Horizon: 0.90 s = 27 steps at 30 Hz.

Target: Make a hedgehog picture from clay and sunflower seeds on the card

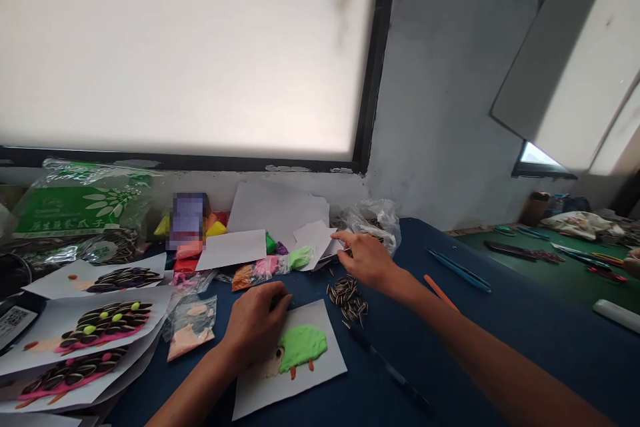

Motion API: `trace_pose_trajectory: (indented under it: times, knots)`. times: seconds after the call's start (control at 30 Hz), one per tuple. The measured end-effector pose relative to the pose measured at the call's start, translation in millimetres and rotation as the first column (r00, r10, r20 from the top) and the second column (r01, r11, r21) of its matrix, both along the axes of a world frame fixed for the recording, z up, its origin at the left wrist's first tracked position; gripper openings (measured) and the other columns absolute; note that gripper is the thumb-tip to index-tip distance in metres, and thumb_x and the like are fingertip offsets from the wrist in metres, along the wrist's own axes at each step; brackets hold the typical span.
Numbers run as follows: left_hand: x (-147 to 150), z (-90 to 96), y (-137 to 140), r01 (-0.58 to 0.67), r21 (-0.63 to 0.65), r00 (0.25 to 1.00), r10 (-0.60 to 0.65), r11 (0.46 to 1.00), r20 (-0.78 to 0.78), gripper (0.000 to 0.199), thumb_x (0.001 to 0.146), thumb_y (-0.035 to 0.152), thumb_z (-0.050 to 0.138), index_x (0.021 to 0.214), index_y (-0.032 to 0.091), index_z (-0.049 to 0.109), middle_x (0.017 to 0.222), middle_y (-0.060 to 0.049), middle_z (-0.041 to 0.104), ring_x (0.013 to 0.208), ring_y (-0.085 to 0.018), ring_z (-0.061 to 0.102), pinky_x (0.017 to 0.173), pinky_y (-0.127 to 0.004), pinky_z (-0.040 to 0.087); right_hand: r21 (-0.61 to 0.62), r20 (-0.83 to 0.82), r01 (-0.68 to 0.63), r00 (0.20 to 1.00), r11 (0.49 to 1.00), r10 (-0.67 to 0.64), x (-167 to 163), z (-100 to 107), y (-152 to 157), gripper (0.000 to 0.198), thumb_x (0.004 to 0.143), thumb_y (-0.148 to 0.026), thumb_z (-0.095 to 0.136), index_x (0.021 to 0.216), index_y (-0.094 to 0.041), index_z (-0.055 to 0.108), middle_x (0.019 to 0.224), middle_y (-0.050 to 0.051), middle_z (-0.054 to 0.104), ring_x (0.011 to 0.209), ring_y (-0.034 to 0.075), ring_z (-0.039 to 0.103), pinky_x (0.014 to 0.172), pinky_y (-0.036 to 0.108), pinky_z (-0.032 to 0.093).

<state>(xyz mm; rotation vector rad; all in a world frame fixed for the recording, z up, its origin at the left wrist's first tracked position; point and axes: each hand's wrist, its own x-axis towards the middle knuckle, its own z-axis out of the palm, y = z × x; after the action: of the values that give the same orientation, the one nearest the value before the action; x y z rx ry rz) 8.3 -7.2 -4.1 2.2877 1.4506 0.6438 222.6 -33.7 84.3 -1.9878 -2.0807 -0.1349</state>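
Note:
My left hand rests over the upper left of a white paper card, its fingers curled together; anything inside them is hidden. On the card is a hedgehog shape with a bright green clay body, small brown feet and a pale face partly covered by my hand. My right hand reaches forward with index finger and thumb apart, the index fingertip at the edge of some white paper pieces. Just left of it lies a bag of light green clay. Below the right hand is a pile of striped sunflower seeds.
Finished seed-covered hedgehog cards overlap at left. Behind them stands a green seed bag. Clay packets, including peach clay, lie mid-table. A dark pen, an orange stick and blue tools are at right.

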Motion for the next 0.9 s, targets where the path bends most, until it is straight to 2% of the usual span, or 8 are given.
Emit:
trace_pose_trajectory:
  times: [0.07, 0.17, 0.27, 0.47, 0.63, 0.77, 0.9]
  knots:
    - [0.2, 0.5, -0.2, 0.0, -0.005, 1.0, 0.0, 1.0, 0.004, 0.018, 0.088, 0.025, 0.053, 0.076, 0.021, 0.065, 0.073, 0.0, 0.067, 0.071, -0.017, 0.059, 0.06, -0.025, 0.032, -0.028, 0.009, 0.0, 1.0, 1.0, 0.0, -0.5, -1.6, -2.7, 0.043, 0.091, -0.016, 0.049, 0.132, -0.018, 0.059, 0.088, 0.007, 0.074, 0.08, 0.02, 0.067, 0.065, 0.025, 0.039]
    - [0.2, 1.3, -0.4, 0.001, 0.003, 1.0, -0.001, 1.0, 0.003, 0.018, 0.089, 0.025, 0.053, 0.075, 0.021, 0.064, 0.073, 0.0, 0.067, 0.071, -0.017, 0.059, 0.06, -0.025, 0.031, -0.066, 0.011, -0.017, 1.0, 0.998, 0.018, 1.1, -3.3, -8.2, 0.031, 0.091, -0.016, 0.05, 0.114, -0.019, 0.071, 0.08, 0.005, 0.073, 0.075, 0.019, 0.067, 0.064, 0.024, 0.039]
    - [-0.2, 1.6, -0.5, 0.001, 0.006, 1.0, -0.001, 1.0, -0.001, 0.018, 0.089, 0.025, 0.052, 0.076, 0.021, 0.064, 0.073, 0.0, 0.067, 0.07, -0.017, 0.059, 0.059, -0.025, 0.031, -0.064, 0.008, -0.005, 1.0, 0.998, 0.006, 6.8, -1.0, -15.2, 0.027, 0.094, -0.017, 0.048, 0.102, -0.018, 0.074, 0.085, 0.004, 0.074, 0.075, 0.016, 0.067, 0.063, 0.023, 0.04]
    - [-0.5, 3.0, -1.5, 0.011, -0.006, 1.0, -0.012, 1.0, -0.005, 0.019, 0.09, 0.025, 0.051, 0.078, 0.022, 0.066, 0.075, -0.001, 0.068, 0.072, -0.018, 0.06, 0.059, -0.026, 0.031, -0.025, 0.104, 0.101, 0.99, 0.995, -0.097, 16.7, 5.1, -37.4, 0.027, 0.097, -0.016, 0.044, 0.099, -0.017, 0.071, 0.092, 0.008, 0.072, 0.082, 0.02, 0.067, 0.063, 0.026, 0.039]
    - [0.2, 4.6, -3.1, 0.013, 0.007, 1.0, -0.013, 1.0, -0.009, 0.02, 0.09, 0.025, 0.051, 0.075, 0.02, 0.064, 0.074, -0.001, 0.068, 0.071, -0.018, 0.061, 0.059, -0.026, 0.031, -0.071, 0.22, 0.151, 0.966, 0.986, -0.132, 20.6, -12.5, -59.4, 0.028, 0.092, -0.002, 0.042, 0.089, -0.014, 0.067, 0.092, 0.011, 0.07, 0.082, 0.023, 0.065, 0.06, 0.027, 0.036]
    - [0.3, 4.1, -3.4, 0.015, 0.008, 1.0, -0.015, 1.0, -0.006, 0.018, 0.089, 0.025, 0.051, 0.078, 0.021, 0.065, 0.075, -0.001, 0.069, 0.072, -0.018, 0.061, 0.06, -0.025, 0.032, -0.141, 0.232, 0.177, 0.962, 0.974, -0.141, 30.6, -28.3, -67.0, 0.019, 0.092, -0.009, 0.051, 0.085, -0.015, 0.067, 0.086, 0.009, 0.07, 0.079, 0.022, 0.066, 0.059, 0.026, 0.035]
    - [0.1, 2.9, -3.1, 0.019, 0.015, 1.0, -0.019, 1.0, -0.023, 0.02, 0.09, 0.026, 0.049, 0.077, 0.02, 0.064, 0.074, -0.001, 0.068, 0.071, -0.018, 0.06, 0.058, -0.025, 0.031, -0.184, 0.218, 0.177, 0.967, 0.967, -0.135, 36.0, -34.0, -68.7, 0.025, 0.095, -0.009, 0.047, 0.078, -0.015, 0.065, 0.084, 0.008, 0.069, 0.075, 0.019, 0.065, 0.059, 0.025, 0.035]
